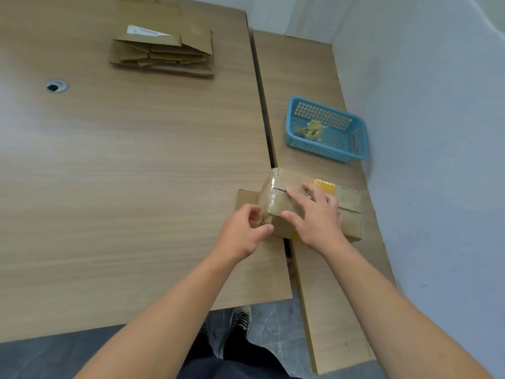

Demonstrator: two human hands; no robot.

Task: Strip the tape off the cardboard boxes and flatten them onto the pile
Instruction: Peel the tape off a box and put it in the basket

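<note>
Right of centre, the left hand (243, 228) pinches clear tape (271, 199) at the cardboard box's (293, 177) left end; the right hand (314, 214) presses flat on its top, fingers spread.

Single head cam, wide-angle, looking steeply down and forward over the table (123, 160); forearms close, floor visible below.
</note>
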